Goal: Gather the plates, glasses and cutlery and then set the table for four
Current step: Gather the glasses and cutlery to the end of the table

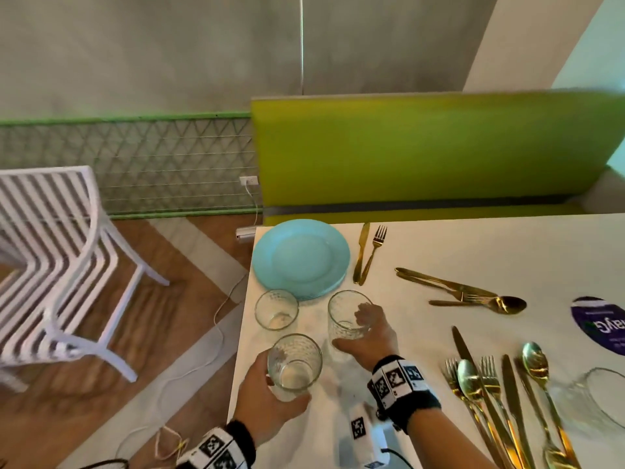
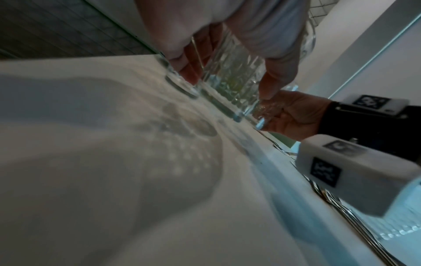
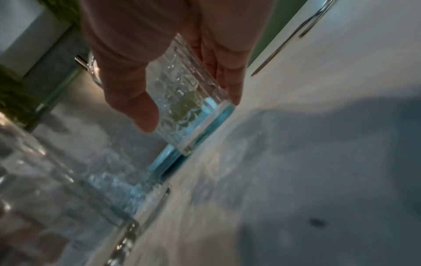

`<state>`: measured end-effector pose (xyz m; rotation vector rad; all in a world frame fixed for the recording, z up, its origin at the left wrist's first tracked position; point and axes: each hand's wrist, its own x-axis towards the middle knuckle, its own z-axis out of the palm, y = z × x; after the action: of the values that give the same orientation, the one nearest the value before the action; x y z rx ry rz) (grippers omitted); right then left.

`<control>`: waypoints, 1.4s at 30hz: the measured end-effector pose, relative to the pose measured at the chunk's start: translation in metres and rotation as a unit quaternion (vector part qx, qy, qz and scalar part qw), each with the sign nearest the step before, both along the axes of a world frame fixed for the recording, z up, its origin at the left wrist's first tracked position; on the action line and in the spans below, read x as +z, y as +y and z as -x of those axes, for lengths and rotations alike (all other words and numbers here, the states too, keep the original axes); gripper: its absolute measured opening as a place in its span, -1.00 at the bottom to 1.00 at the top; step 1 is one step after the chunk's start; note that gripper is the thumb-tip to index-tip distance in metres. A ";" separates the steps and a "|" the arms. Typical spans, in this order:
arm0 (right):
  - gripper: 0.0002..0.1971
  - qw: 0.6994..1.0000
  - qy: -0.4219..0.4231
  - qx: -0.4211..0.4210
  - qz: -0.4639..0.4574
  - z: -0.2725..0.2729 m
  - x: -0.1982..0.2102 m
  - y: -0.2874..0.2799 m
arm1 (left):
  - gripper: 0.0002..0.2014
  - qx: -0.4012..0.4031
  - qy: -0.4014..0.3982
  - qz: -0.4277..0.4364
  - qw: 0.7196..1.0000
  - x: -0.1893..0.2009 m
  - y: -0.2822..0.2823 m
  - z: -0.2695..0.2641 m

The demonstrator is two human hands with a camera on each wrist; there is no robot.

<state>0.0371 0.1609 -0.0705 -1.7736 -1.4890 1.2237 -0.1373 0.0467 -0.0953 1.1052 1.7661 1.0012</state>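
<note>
My left hand [image 1: 270,394] grips a clear textured glass [image 1: 293,362] near the table's left edge; the left wrist view shows its fingers [image 2: 189,72] round that glass [image 2: 230,75]. My right hand [image 1: 367,333] holds a second glass [image 1: 346,314], thumb and fingers [image 3: 141,108] on either side of this glass [image 3: 187,108], just in front of a stack of light blue plates [image 1: 301,258]. A third glass [image 1: 276,309] stands free to the left. Gold cutlery [image 1: 500,401] lies in a pile at the right.
A gold knife and fork [image 1: 367,252] lie right of the plates, more gold pieces [image 1: 466,292] beyond. A clear glass dish [image 1: 598,397] sits at the right edge. A green bench [image 1: 422,150] backs the white table [image 1: 507,245]; a white chair [image 1: 57,265] stands at left.
</note>
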 end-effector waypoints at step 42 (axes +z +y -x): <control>-0.03 0.860 -0.104 -0.499 0.019 -0.257 0.024 -0.097 | -0.49 -0.010 0.093 0.103 0.990 0.022 -0.054 -0.048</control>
<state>0.2943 0.0635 -0.0466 -2.2709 -0.4204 0.5173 -0.0895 -0.0073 -0.0733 1.1106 1.9535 0.7030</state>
